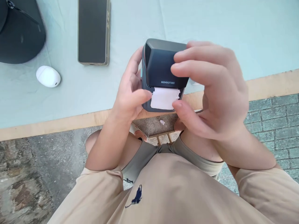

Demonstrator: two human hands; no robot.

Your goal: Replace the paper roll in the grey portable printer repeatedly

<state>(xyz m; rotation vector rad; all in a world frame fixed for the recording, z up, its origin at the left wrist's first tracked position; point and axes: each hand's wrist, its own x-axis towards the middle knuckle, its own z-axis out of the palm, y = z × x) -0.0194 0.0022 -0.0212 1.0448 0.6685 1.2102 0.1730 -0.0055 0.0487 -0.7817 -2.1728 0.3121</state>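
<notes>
The label printer (161, 67) is held just above the desk's near edge (70, 119), a white label (164, 98) showing at its slot. The left hand (130, 90) has its grip closed on the printer's side; the right hand (210, 90) pinches the label. Toward the far left of the desk lie a phone (92, 31), a white case (48, 76) and a dark cap (20, 34), with bare cloth to the right.

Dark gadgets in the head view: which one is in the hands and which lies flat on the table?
The label printer, with white label paper sticking out, is held between the left hand and right hand. The phone lies flat, untouched, on the table.
</notes>
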